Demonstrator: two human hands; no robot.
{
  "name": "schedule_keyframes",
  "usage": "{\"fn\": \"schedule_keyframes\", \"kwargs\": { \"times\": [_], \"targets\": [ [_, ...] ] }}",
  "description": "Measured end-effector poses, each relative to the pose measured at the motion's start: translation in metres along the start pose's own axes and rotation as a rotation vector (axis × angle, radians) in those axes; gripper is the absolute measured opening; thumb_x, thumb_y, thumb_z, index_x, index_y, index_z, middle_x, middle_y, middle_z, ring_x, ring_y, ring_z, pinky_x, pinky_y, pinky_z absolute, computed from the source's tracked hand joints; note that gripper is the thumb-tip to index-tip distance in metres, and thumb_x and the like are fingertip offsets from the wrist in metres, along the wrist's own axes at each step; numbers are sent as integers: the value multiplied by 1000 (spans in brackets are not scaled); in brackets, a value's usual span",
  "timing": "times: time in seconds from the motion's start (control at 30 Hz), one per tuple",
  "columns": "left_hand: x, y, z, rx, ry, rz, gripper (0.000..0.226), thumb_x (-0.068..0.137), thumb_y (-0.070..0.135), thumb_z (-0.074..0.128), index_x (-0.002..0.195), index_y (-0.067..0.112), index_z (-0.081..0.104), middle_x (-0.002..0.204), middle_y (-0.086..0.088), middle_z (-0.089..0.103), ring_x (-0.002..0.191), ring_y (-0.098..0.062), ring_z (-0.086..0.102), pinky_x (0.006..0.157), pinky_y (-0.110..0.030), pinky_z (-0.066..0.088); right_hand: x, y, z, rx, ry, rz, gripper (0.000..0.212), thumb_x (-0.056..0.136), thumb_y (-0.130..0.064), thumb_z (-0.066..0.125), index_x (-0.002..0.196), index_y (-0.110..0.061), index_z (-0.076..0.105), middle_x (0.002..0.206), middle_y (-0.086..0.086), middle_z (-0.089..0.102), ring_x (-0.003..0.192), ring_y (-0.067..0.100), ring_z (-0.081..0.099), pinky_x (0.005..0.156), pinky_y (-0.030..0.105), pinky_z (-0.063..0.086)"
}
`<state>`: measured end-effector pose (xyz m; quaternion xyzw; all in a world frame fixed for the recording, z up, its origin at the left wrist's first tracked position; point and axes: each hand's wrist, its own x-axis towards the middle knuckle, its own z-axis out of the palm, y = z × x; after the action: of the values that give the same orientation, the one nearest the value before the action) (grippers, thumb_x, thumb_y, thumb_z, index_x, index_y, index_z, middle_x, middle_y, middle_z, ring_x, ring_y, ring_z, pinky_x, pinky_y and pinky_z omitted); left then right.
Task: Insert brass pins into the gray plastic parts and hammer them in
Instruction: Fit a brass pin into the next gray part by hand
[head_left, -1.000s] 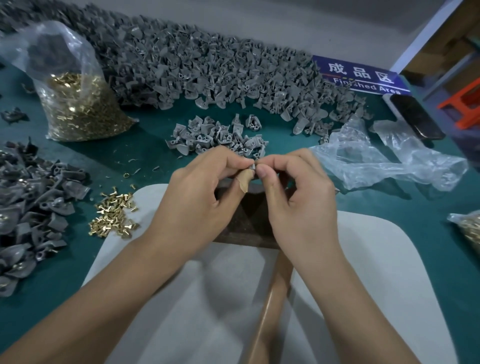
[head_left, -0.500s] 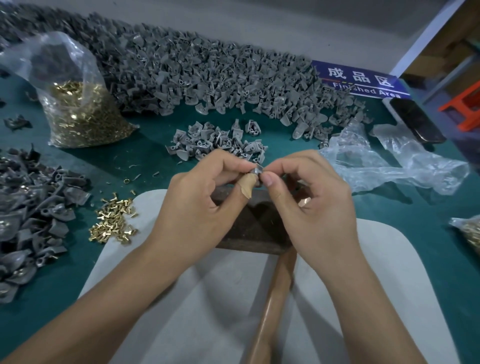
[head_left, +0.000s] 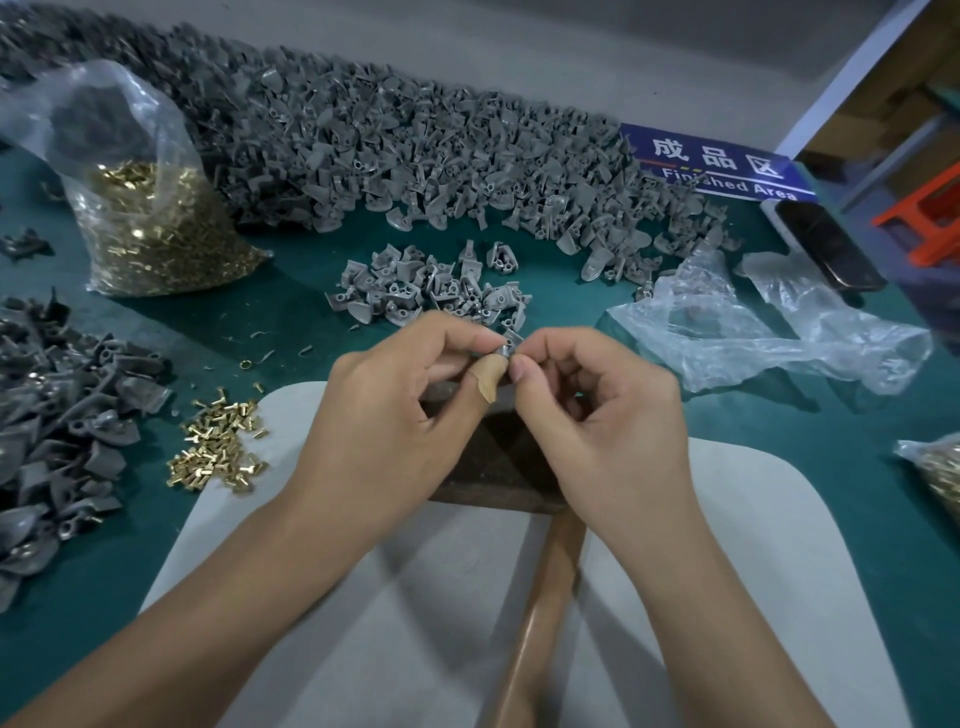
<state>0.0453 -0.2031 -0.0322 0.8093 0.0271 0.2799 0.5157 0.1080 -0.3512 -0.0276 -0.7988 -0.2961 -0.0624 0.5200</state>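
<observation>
1. Up at the far left, a clear plastic bag (head_left: 135, 208) slumps on the green mat (head_left: 779, 447), its lower half packed with small brass pins; a second bag of pins (head_left: 935, 473) shows only partly at the right edge.
2. Crumpled clear plastic film (head_left: 769, 332) lies to the right of the hands, with what it holds too blurred to tell.
3. Loose brass pins (head_left: 218, 447) form a shiny little scatter left of the pale, smooth, round-cornered board (head_left: 753, 519).
4. Gray plastic parts, matte and wedge-shaped with round sockets, lie in a long heap (head_left: 415, 150) along the back, a small cluster (head_left: 431, 291) just beyond the hands, and a darker pile (head_left: 57, 415) at the left.
5. Both hands meet above a dark block (head_left: 493, 467): the left hand (head_left: 395, 421), its thumb taped, pinches one gray part (head_left: 506, 347) between thumb and forefinger, while the right hand (head_left: 597, 415) pinches at the same part with curled fingers; any pin there is too small to make out.
6. A wooden hammer handle (head_left: 540, 623) runs from under the block toward the viewer.
7. Compared with half a second ago, the hands sit in nearly the same pose, the part now a little more exposed between the fingertips.
</observation>
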Motion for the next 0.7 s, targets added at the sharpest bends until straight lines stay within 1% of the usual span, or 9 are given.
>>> {"fn": "schedule_keyframes", "kwargs": {
  "times": [0.1,0.17,0.23,0.27,0.33,0.43,0.57,0.63,0.7],
  "targets": [
    [1,-1,-2,9,-26,20,15,92,9,74,102,20,70,93,17,75,87,9,70,79,-9,53,2,0,-5,46,-46,23,12,93,-7,70,86,-16,72,68,-7,59,64,7,53,64,13,38],
    [0,-2,-2,25,-26,49,14,92,7,73,104,14,72,95,9,76,89,5,71,80,-12,54,2,0,-6,87,-54,39,14,93,-4,70,85,-15,72,67,-4,59,64,4,52,64,14,40],
    [0,-1,-2,14,-11,59,13,92,7,73,105,12,72,96,4,76,88,2,72,79,-13,55,2,-1,-4,120,-34,52,14,92,-4,70,85,-15,73,68,-1,61,65,5,54,65,16,43],
    [0,0,-1,0,-4,62,13,92,7,73,104,12,72,94,5,76,86,3,72,77,-11,54,2,-1,-3,140,-19,59,14,92,-4,71,85,-16,74,69,0,62,64,6,54,65,16,44],
    [1,1,-1,-26,1,66,12,92,7,72,102,13,70,89,11,75,81,10,70,72,-4,49,2,-2,-1,170,1,63,14,92,-5,71,85,-16,74,70,3,63,65,14,56,64,19,45],
    [0,1,0,-60,-6,67,11,92,5,70,101,11,69,87,16,72,78,16,66,69,0,45,3,-2,-1,177,1,68,13,92,-5,71,84,-14,74,69,6,62,67,23,56,64,25,47],
    [-1,3,1,-85,10,90,11,91,12,69,102,14,67,91,14,72,83,14,68,72,-1,47,2,-2,-2,181,-12,57,12,92,-4,70,85,-14,74,70,4,62,68,21,56,65,26,48],
    [-1,2,1,-96,13,99,12,91,13,68,102,16,66,92,14,72,84,13,69,72,-1,47,1,-3,-2,162,-16,46,12,92,-4,70,87,-15,73,71,2,62,68,17,57,67,24,47],
    [-1,1,1,-85,10,114,12,91,14,68,103,16,66,94,10,72,84,12,69,72,-2,48,1,-3,-3,139,-19,35,12,92,-5,71,87,-15,74,71,-1,62,67,13,56,67,22,45]
  ]
}}
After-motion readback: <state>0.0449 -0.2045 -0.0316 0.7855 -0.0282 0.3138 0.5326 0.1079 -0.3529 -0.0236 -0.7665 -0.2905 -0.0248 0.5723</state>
